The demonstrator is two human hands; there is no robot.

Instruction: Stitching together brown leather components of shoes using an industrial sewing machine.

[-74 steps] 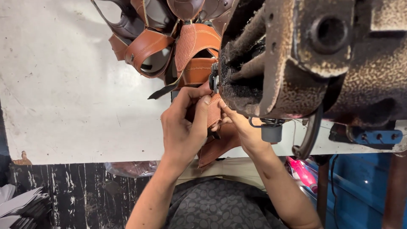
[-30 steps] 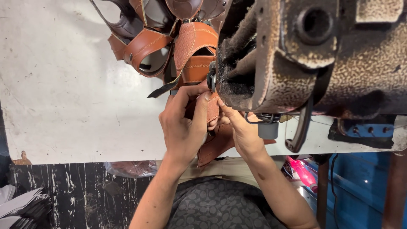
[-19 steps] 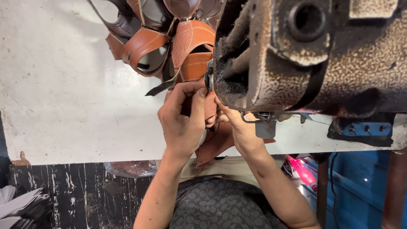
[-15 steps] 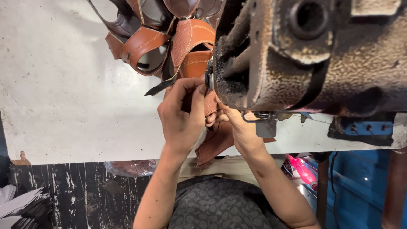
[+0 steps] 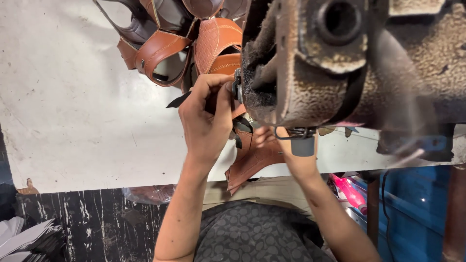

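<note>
My left hand [image 5: 206, 121] is pinched shut at the needle end of an old, rusty sewing machine [image 5: 340, 63]. A black strap [image 5: 177, 101] sticks out to the left from under its fingers. My right hand [image 5: 274, 140] lies partly hidden beneath the machine head and grips a brown leather piece [image 5: 252, 162], which hangs over the near edge of the table. The needle itself is hidden behind my fingers.
A pile of brown leather sandal uppers [image 5: 167, 48] lies on the white table [image 5: 73, 111] just beyond my hands. At the right, below the table, are a blue surface [image 5: 417, 204] and a pink object [image 5: 347, 189]. Stacked grey sheets [image 5: 29, 237] lie at the lower left.
My left hand has moved up and closer to the machine's needle end, with its fingers tightening there. The right hand has slid further under the machine head. The view has shifted slightly.
</note>
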